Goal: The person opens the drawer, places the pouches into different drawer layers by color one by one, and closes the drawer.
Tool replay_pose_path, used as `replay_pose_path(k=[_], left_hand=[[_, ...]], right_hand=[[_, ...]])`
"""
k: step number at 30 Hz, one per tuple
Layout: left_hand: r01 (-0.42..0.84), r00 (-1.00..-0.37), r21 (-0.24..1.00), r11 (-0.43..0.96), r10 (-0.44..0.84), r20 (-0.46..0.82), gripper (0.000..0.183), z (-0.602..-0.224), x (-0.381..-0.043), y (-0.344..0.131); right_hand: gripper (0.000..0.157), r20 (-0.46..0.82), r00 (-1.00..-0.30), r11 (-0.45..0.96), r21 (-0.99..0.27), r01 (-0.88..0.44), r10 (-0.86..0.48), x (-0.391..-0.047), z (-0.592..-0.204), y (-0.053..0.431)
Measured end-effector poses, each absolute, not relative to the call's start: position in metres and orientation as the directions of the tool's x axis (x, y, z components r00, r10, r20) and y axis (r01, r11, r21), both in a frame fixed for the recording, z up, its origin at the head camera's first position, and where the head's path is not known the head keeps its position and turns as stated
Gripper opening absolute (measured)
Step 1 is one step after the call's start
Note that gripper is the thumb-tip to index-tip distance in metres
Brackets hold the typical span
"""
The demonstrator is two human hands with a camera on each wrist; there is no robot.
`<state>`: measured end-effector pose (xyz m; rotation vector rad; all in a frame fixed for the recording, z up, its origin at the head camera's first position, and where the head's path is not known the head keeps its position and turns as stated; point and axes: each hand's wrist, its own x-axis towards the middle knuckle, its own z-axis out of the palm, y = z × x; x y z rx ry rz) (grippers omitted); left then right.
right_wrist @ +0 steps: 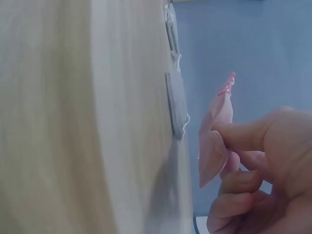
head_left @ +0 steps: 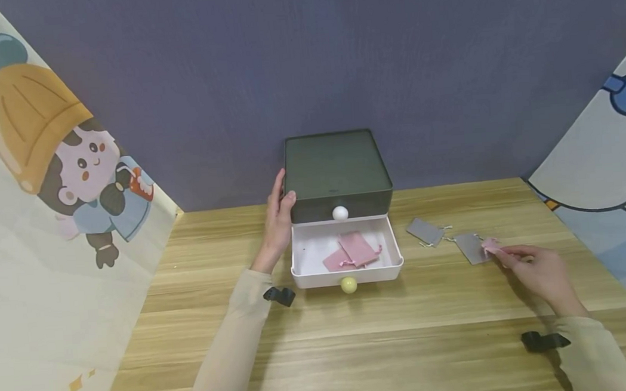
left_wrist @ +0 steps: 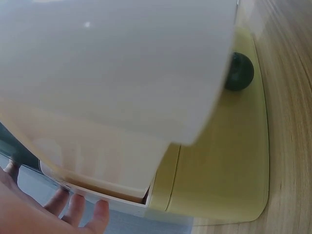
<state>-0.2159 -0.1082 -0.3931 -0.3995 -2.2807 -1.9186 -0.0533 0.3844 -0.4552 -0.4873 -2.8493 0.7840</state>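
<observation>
A pink drawstring pouch (right_wrist: 212, 141) is pinched between the thumb and fingers of my right hand (head_left: 541, 274), raised off the table. Beneath and beside it lie two grey drawstring pouches, one (head_left: 471, 248) close to the hand and another (head_left: 425, 231) nearer the drawers. My left hand (head_left: 279, 224) rests against the left side of a small drawer unit (head_left: 338, 164) with a dark green top. Its white drawer (head_left: 311, 252) with a yellow knob (head_left: 349, 285) is pulled out, and pink pouches (head_left: 358, 248) lie overlapping inside.
The upper dark drawer with a white knob (head_left: 340, 213) is closed. In the left wrist view, a yellow-green lower section (left_wrist: 219, 170) with a dark knob (left_wrist: 240, 71) lies below the white drawer. A dark blue wall (head_left: 391, 65) stands behind the wooden table (head_left: 408, 345).
</observation>
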Motion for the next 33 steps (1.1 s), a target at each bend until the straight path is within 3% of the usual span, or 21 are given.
replay_pose_path(k=[33], left_hand=[[0.282, -0.957, 0.946, 0.160, 0.116, 0.265, 0.070, -0.392, -0.214, -0.109]], right_hand=[[0.051, 0.090, -0.952, 0.799, -0.569, 0.192, 0.293, -0.049, -0.429, 0.346]])
